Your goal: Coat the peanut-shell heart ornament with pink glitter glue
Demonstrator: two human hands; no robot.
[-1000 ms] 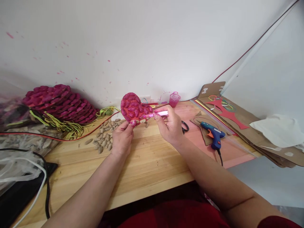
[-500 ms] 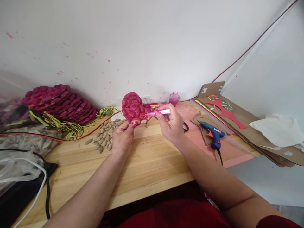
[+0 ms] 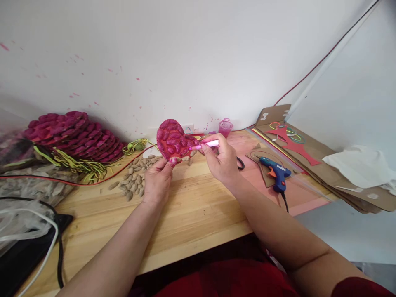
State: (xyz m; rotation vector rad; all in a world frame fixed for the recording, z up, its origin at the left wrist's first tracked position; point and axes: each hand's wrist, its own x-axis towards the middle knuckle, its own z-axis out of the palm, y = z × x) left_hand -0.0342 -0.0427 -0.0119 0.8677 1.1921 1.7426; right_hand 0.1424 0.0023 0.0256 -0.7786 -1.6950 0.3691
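Observation:
Pinched at its lower edge by my left hand (image 3: pixel 158 178) is a heart-shaped red piece (image 3: pixel 170 138) covered with peanuts painted magenta. A few peanuts along its bottom edge are still pale. My right hand (image 3: pixel 221 161) grips a white-handled paintbrush (image 3: pixel 210 144), its pink-stained tip touching the lower right of the piece. Magenta paint stains my left thumb. Loose unpainted peanuts (image 3: pixel 133 181) lie on the wooden table (image 3: pixel 192 222) beside my left hand. Behind my right hand stands a clear cup (image 3: pixel 225 127) streaked with magenta paint.
Stacked magenta peanut-covered pieces (image 3: pixel 74 136) with yellow-green strings (image 3: pixel 74 163) lie at the left, near plastic bags (image 3: pixel 24 220) and cables. To the right are a blue glue gun (image 3: pixel 278 173), red cut paper (image 3: pixel 297 148), cardboard (image 3: pixel 346 185) and white cloth (image 3: pixel 360 167). The wall is behind.
The view has shifted slightly, so everything sits a little further left. The brush tip stays at the lower right of the piece, and both hands keep their hold.

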